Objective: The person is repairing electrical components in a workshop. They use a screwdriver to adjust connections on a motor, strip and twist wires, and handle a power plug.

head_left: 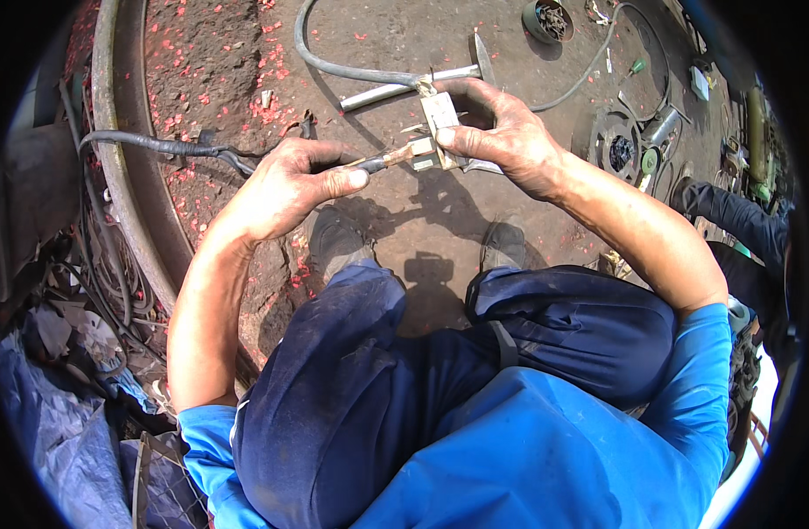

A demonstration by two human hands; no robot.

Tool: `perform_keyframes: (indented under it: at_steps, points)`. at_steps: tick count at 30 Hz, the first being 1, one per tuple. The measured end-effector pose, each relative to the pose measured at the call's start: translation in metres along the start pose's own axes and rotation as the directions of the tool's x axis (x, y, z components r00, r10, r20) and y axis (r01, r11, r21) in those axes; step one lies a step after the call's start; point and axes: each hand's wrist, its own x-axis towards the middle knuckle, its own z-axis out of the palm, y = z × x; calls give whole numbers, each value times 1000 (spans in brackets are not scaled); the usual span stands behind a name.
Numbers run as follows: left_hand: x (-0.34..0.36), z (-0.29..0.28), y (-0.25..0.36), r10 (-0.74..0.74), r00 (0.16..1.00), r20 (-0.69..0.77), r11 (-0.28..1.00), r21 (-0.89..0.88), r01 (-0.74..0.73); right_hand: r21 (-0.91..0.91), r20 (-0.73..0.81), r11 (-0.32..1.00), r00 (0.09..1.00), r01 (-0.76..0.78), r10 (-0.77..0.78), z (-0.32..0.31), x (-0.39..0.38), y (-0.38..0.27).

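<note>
My left hand (297, 183) pinches a thick black cable (376, 164) near its end, thumb on top. From that end a flat copper-coloured tip (406, 153) reaches into a pale, boxy electrical connector (439, 113). My right hand (508, 141) grips this connector, its thumb pressed on the side. A grey cable (352, 70) runs from the connector's upper end, away from me. Whether the copper tip is fastened inside the connector I cannot tell. Just beyond my hands a hammer (413, 86) with a metal handle lies on the ground.
A curved metal rim (114, 167) stands at the left, with cables and a blue tarp (61, 432) beside it. A round pot of metal bits (548, 21) sits far right. Red flakes litter the dirt. At the right edge shows another person's dark sleeve (735, 210).
</note>
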Motion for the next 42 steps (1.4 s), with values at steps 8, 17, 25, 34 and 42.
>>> perform_keyframes:
  at_steps: [8, 17, 25, 34, 42]
  points:
    - [2, 5, 9, 110, 990, -90, 990, 102, -100, 82, 20, 996, 999, -42, 41, 6, -1, -6]
    - [3, 4, 13, 118, 990, -81, 985, 133, -107, 123, 58, 990, 997, -63, 56, 3, 2, -7]
    - [-18, -5, 0, 508, 350, -787, 835, 350, -424, 374, -59, 921, 988, -110, 142, -4, 6, -26]
    - [31, 57, -123, -140, 555, -820, 898, -341, -277, 500, 61, 858, 993, -116, 98, -9, 6, -26]
    - [55, 48, -108, -78, 836, -542, 510, -743, -434, 565, 70, 818, 994, -109, 84, -3, -1, -29]
